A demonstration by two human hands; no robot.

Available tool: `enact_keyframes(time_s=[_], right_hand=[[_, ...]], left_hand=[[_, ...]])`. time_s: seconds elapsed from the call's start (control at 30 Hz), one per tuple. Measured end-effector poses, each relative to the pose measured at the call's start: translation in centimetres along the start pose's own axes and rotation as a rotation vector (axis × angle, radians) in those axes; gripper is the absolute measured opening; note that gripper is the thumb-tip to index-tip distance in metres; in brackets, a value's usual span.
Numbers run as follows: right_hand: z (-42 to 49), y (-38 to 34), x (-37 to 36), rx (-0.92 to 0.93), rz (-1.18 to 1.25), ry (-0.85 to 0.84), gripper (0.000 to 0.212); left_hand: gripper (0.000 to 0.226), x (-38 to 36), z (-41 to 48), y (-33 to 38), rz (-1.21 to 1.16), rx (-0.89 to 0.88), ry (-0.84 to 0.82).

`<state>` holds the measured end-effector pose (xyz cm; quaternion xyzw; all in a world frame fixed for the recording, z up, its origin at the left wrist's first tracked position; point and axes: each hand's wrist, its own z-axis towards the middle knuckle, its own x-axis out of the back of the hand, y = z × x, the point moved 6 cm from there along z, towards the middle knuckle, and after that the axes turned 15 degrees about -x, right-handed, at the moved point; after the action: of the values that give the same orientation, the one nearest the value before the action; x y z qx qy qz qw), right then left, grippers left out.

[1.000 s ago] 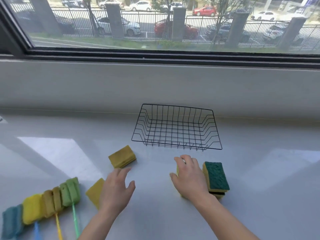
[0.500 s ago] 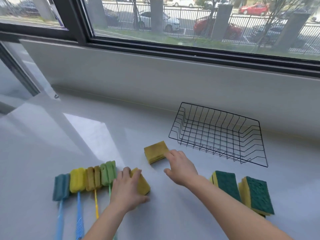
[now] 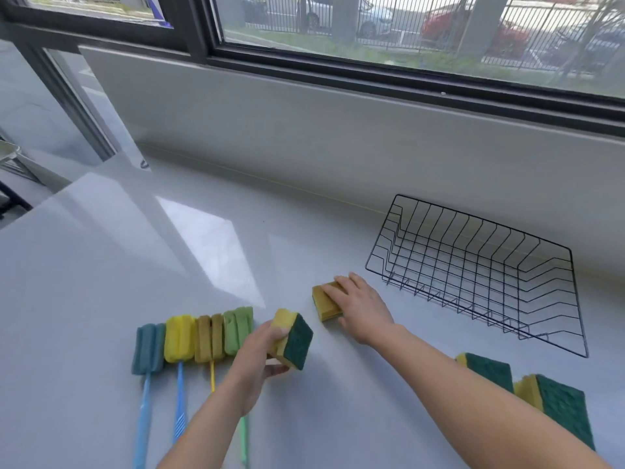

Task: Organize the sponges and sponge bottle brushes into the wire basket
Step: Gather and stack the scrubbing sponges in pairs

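My left hand (image 3: 257,353) grips a yellow sponge with a green scouring side (image 3: 293,338), tilted up off the counter. My right hand (image 3: 362,306) lies flat over a second yellow sponge (image 3: 323,304) that rests on the counter, fingers draped on its top. The black wire basket (image 3: 473,272) stands empty to the right of that hand, by the wall. Two more yellow-and-green sponges (image 3: 490,368) (image 3: 554,402) lie at the right, partly behind my right forearm. Several sponge bottle brushes (image 3: 192,336) lie side by side at the left, handles toward me.
The white counter (image 3: 135,252) runs to a grey wall under a window (image 3: 406,35). Its left edge drops off near a dark frame (image 3: 67,96). A sunlit patch lies on the counter behind the brushes.
The view has swung left. My left hand has lifted its sponge and turned the green side out. My right hand has moved onto the yellow sponge near the basket.
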<state>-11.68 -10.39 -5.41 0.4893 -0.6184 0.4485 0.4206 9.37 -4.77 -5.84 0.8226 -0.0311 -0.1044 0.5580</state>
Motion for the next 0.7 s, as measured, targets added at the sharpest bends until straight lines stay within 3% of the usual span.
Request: enact_keyframes(time_s=[0.1, 0.2, 0.3, 0.4, 0.47, 0.53, 0.6, 0.7], right_hand=[[-1.0, 0.2, 0.2, -0.036, 0.052, 0.029, 0.061], [-2.3, 1.2, -0.2, -0.149, 0.116, -0.051, 0.053], [-4.5, 2.9, -0.1, -0.273, 0.246, -0.089, 0.051], [-6.9, 4.8, 0.5, -0.378, 0.402, -0.076, 0.045], [-8.5, 6.1, 0.8, -0.484, 0.709, -0.087, 0.036], [-9.9, 6.6, 0.4, -0.590, 1.233, -0.167, 0.025], [-11.0, 6.4, -0.3, -0.626, 1.648, -0.274, 0.028], [-12.4, 6.2, -1.9, -0.658, 1.965, -0.389, 0.034]], left_hand=[[0.036, 0.3, 0.2, -1.4, -0.173, 0.180, 0.010], [0.035, 0.3, 0.6, -2.2, -0.100, 0.248, 0.009], [0.039, 0.3, 1.2, -2.3, 0.044, 0.231, 0.079], [0.037, 0.3, 2.4, -1.2, 0.348, 0.057, 0.138], [0.045, -0.2, 2.7, -0.7, 0.547, -0.061, 0.092], [0.045, -0.3, 2.5, -0.7, 0.664, -0.107, 0.089], [0.039, -0.1, 2.3, -1.0, 0.701, -0.111, 0.110], [0.036, -0.7, 2.1, -1.5, 0.646, -0.123, 0.105]])
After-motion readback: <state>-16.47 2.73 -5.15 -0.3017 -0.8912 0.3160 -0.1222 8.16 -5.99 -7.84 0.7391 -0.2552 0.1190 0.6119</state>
